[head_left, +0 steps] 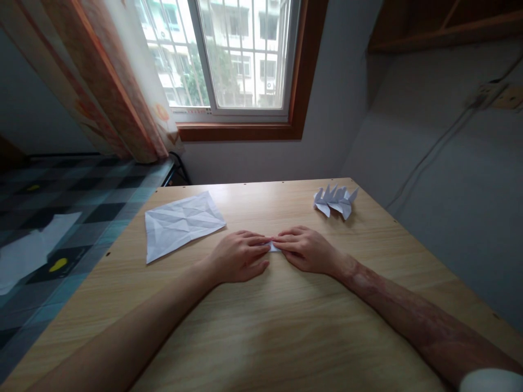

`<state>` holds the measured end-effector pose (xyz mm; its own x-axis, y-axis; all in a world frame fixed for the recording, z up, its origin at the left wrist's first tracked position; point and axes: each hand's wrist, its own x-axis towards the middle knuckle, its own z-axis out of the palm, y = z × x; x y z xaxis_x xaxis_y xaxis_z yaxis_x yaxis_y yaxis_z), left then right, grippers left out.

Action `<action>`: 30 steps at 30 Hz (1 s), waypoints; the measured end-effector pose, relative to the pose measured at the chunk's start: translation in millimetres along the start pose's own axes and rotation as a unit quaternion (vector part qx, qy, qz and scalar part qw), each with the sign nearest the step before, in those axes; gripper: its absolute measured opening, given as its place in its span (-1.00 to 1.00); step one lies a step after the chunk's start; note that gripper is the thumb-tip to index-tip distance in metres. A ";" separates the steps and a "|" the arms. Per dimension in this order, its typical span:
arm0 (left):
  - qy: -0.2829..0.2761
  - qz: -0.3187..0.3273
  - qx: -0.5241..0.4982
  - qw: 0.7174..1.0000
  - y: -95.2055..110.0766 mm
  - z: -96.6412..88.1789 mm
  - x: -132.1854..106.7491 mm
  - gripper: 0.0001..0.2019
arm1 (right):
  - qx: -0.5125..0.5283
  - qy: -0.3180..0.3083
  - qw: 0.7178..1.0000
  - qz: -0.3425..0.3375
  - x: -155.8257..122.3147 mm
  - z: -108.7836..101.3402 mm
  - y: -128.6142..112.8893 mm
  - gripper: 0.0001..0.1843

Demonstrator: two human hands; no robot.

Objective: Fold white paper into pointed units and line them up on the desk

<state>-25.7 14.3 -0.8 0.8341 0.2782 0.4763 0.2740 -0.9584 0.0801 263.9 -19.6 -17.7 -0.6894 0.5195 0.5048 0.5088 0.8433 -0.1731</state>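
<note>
My left hand (pixel 242 256) lies palm-down on the wooden table, its fingers stretched toward the right and its thumb apart. From the other side, my right hand (pixel 308 249) reaches in, also palm-down with extended fingers. Both sets of fingertips meet over a small piece of folded white paper (pixel 275 247) and press it against the tabletop. Only a sliver of that paper shows between the fingers; the rest is hidden beneath them.
A creased white paper sheet (pixel 186 222) lies at the table's back left. Several folded white paper pieces with pointed tips (pixel 335 201) stand clustered at the back right. More white paper (pixel 36 247) rests on the checked bed cover. The table edge (pixel 261 183) runs below the window.
</note>
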 end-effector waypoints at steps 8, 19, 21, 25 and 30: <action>-0.006 -0.015 0.002 1.000 -6.7 3.8 0.0 -0.73 | -0.001 0.012 0.999 0.030 1.9 -5.8 3.8 -0.63; -0.008 -0.025 -0.016 1.000 -5.5 1.4 0.3 -0.71 | -0.023 0.060 0.996 0.065 -4.0 -12.3 2.7 -0.70; -0.008 -0.027 -0.017 0.999 -5.5 1.0 0.3 -0.71 | -0.036 0.071 0.994 0.070 -6.4 -13.2 4.0 -0.65; -0.007 -0.026 -0.012 1.000 -5.9 1.9 -0.5 -0.72 | -0.060 0.094 0.992 0.062 -10.2 -13.1 6.8 -0.58; -0.002 -0.021 -0.010 1.000 -7.3 4.2 -2.4 -0.72 | -0.070 0.130 0.986 0.080 -11.9 -11.8 10.0 -0.62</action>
<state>-27.6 20.9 -6.2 0.8234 0.3192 0.4692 0.3003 -0.9467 0.1169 283.3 -19.0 -15.4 -0.4484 0.5762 0.6833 0.6795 0.7164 -0.1582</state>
